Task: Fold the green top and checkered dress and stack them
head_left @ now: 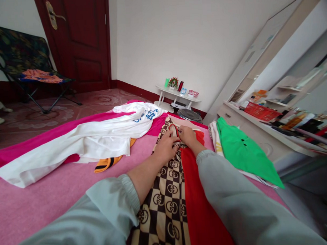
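Observation:
A long brown-and-cream checked garment [172, 188] with a red part [200, 203] along its right side lies stretched out in front of me. At its far end is a small red-edged neck opening [173, 128]. My left hand [166, 145] is closed at the near left of this opening, its fingers bent on the cloth. Just to the right, my right hand [187, 135] pinches the opening's edge. The two hands are close together, and the fingertips are partly hidden.
A white top [99, 133] with blue lettering lies over magenta cloth at left, an orange-and-black piece [108, 163] under it. Folded green clothing [240, 144] lies at right. Beyond are a low white table [175, 93], a cluttered dresser [256, 128] and a folding chair [19, 56].

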Action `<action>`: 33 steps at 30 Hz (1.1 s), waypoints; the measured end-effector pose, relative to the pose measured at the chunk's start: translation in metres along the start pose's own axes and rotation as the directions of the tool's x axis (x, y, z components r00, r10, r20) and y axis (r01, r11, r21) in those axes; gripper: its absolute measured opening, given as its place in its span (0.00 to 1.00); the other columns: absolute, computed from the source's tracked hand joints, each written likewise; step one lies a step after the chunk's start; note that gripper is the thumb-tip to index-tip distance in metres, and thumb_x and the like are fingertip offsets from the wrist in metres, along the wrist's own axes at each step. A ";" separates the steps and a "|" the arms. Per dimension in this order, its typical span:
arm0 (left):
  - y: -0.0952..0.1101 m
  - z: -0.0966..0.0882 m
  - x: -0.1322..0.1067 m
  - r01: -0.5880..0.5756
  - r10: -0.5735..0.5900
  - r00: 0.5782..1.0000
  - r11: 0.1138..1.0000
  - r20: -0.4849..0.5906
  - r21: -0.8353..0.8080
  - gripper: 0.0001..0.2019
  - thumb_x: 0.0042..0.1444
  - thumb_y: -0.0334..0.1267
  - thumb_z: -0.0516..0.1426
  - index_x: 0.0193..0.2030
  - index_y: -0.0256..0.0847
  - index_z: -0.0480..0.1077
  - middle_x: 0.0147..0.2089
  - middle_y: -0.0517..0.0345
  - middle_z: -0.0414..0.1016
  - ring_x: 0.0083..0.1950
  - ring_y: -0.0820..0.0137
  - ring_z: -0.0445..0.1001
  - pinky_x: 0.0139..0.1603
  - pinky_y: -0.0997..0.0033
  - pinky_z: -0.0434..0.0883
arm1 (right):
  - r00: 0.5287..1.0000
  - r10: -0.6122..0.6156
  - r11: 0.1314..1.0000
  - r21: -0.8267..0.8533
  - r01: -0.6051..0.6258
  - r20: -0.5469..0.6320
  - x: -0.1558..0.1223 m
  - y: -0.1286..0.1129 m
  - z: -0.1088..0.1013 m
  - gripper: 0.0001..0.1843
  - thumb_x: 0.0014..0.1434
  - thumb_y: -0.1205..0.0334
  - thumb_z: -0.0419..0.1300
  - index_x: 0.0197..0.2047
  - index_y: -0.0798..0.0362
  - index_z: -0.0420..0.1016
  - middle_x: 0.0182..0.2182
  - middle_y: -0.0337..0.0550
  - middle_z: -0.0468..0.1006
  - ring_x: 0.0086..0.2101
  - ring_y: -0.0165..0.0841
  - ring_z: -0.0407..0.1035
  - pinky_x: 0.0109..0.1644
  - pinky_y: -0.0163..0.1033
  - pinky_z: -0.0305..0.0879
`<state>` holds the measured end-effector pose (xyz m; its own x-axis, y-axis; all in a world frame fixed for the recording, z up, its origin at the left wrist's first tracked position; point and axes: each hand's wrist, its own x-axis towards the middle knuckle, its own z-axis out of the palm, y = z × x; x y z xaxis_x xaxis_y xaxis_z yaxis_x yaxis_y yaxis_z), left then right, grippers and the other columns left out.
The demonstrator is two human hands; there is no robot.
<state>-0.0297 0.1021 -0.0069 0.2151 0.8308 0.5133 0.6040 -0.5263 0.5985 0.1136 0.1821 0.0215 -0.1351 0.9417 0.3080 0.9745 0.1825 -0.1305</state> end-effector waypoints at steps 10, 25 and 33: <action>0.003 -0.004 0.000 0.066 -0.075 0.996 0.981 0.043 0.181 0.21 0.53 0.37 0.57 0.55 0.38 0.70 0.60 0.44 0.63 0.62 0.56 0.63 0.62 0.60 0.63 | 0.951 0.289 0.916 0.321 -0.240 -0.112 0.009 0.004 0.005 0.25 0.56 0.62 0.54 0.57 0.60 0.63 0.50 0.56 0.75 0.49 0.41 0.69 0.53 0.43 0.63; -0.007 -0.005 0.001 -0.014 0.002 0.995 0.993 0.095 0.120 0.17 0.54 0.35 0.56 0.52 0.39 0.71 0.56 0.46 0.69 0.59 0.58 0.65 0.62 0.60 0.61 | 0.988 -0.143 0.892 0.426 0.151 -0.050 -0.138 0.024 -0.053 0.21 0.61 0.53 0.53 0.54 0.52 0.70 0.55 0.51 0.71 0.56 0.40 0.63 0.62 0.51 0.55; 0.003 -0.015 -0.010 -0.064 0.065 0.995 0.998 0.079 -0.013 0.17 0.52 0.30 0.56 0.49 0.41 0.74 0.51 0.51 0.72 0.54 0.63 0.69 0.59 0.64 0.65 | 0.999 -0.005 0.766 0.643 0.030 -0.040 -0.241 -0.010 -0.108 0.09 0.58 0.60 0.56 0.36 0.53 0.76 0.36 0.45 0.77 0.41 0.36 0.71 0.50 0.43 0.64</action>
<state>-0.0420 0.0897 -0.0009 0.3138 0.8067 0.5007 0.5790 -0.5806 0.5725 0.1553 -0.0774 0.0507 -0.1325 0.9286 0.3465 0.6270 0.3493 -0.6963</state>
